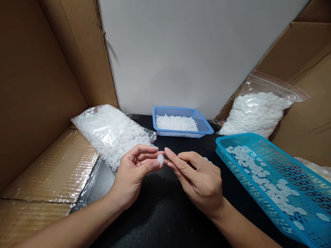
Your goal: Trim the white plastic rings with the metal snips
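Note:
Between the thumb and fingers of my left hand (133, 172) is a small, round, translucent white plastic piece (160, 160), held up over the black table. My right hand (200, 179) is closed, its thumb and fingertips pinched together right beside that piece. Something small and dark shows at those fingertips, too little of it to name. Just behind my left hand lies a clear bag (111, 127) filled with small white plastic rings. Past my right hand, a turquoise basket (248, 184) holds flat white discs.
At the back, a blue basket (184, 133) contains many small white pieces. A zip bag (256, 112) packed with white pieces leans at the back right. Cardboard walls (64, 51) flank both sides, and a white panel (193, 51) rises behind the black tabletop (155, 217).

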Motion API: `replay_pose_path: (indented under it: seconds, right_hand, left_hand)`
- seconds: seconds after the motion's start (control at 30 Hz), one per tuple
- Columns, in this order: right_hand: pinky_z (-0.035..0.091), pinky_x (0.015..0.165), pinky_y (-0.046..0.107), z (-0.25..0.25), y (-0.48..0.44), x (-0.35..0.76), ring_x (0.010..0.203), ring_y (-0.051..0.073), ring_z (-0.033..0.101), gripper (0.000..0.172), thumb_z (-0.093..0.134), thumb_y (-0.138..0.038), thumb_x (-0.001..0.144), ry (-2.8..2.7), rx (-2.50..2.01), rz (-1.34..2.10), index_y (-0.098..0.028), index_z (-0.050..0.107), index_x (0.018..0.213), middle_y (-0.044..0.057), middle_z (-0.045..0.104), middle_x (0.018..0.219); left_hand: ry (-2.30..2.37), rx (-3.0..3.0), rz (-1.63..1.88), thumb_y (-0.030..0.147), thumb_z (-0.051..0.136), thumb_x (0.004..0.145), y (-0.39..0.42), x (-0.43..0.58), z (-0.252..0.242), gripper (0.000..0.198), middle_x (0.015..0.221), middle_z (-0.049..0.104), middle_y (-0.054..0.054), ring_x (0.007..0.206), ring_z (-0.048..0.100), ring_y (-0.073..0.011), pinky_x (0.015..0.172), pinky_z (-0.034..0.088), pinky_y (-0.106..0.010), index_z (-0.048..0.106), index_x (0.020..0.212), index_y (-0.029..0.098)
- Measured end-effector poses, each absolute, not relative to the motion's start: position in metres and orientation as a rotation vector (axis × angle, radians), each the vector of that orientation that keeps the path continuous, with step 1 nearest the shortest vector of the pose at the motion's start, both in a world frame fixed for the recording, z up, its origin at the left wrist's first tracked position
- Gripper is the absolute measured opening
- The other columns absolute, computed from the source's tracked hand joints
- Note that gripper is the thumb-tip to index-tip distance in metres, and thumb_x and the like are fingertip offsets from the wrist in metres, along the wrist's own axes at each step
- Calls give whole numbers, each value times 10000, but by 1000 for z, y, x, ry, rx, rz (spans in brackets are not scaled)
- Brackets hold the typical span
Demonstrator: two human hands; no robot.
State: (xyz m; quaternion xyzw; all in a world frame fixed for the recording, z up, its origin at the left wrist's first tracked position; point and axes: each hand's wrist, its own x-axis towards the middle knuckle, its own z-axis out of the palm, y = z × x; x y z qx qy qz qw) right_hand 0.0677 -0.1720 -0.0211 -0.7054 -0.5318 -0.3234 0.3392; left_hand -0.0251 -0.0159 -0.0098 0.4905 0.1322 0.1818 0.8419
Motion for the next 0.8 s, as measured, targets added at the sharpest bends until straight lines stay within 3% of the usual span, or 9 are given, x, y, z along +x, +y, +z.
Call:
replay_pose_path:
  seconds: [0.8]
  right_hand:
    - [435, 591, 269, -19, -174, 67, 669, 139, 625, 307, 585, -104, 1007, -1415, -1895, -877, -158, 753, 1257, 43, 706, 774]
  left_hand:
    - [229, 1120, 347, 197, 934, 701, -11, -27, -12, 233, 803, 823, -8, 752, 766, -114, 732, 601, -171, 776, 872, 184]
